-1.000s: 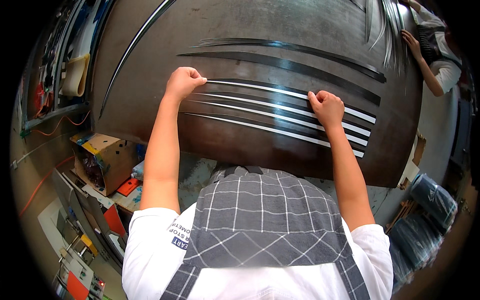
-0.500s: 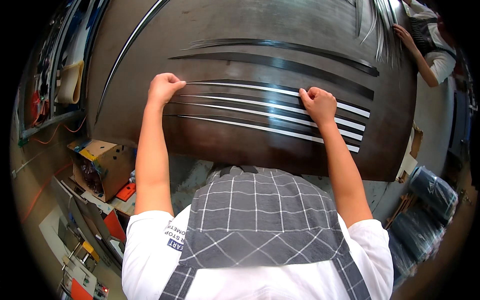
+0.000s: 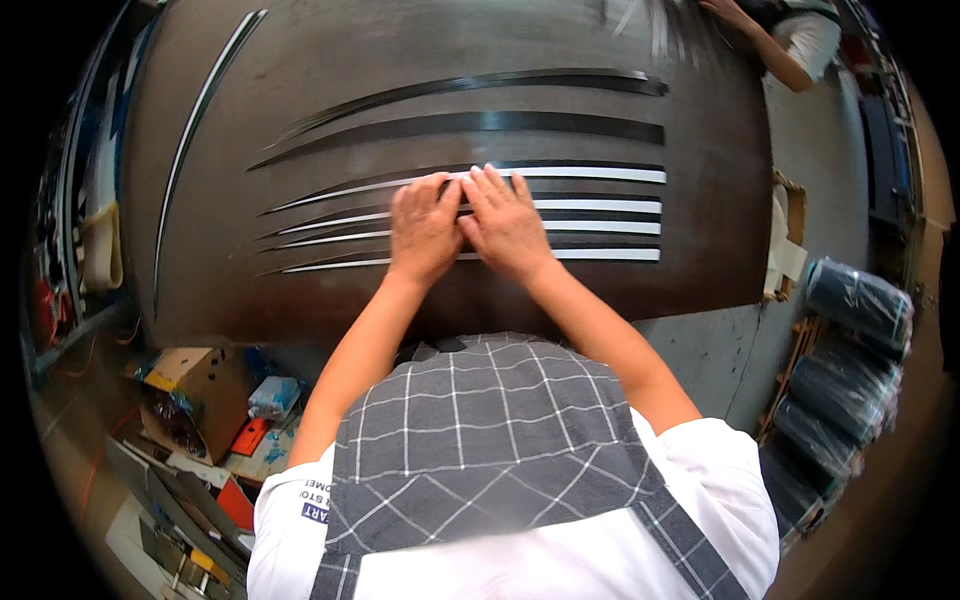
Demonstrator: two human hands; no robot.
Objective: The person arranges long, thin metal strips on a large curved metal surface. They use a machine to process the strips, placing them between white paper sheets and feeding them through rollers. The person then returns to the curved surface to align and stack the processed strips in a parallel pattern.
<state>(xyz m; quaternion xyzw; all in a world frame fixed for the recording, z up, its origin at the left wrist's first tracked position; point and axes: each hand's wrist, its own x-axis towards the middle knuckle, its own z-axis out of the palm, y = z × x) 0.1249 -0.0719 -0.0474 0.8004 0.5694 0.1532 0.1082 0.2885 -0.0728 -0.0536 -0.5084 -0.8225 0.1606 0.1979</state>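
Dark brown, smooth-topped worktable (image 3: 400, 40): four long, tapered black-and-white strips (image 3: 600, 174) laid side by side toward near edge. Left hand (image 3: 425, 230) and right hand (image 3: 507, 228): adjacent, palms down over strips, fingers extended, slightly spread; fingertips apparently on farthest of four, contact blurred. Two glossy black tapered strips (image 3: 570, 121) beyond. Narrow curved black-and-white strip (image 3: 226, 58) near left edge.

Downward head-worn fisheye view above a table (image 3: 350, 45)

Strips (image 3: 600, 206) in black and white, brown table (image 3: 700, 275), grey apron (image 3: 485, 410) with white check, white shirt (image 3: 705, 480)
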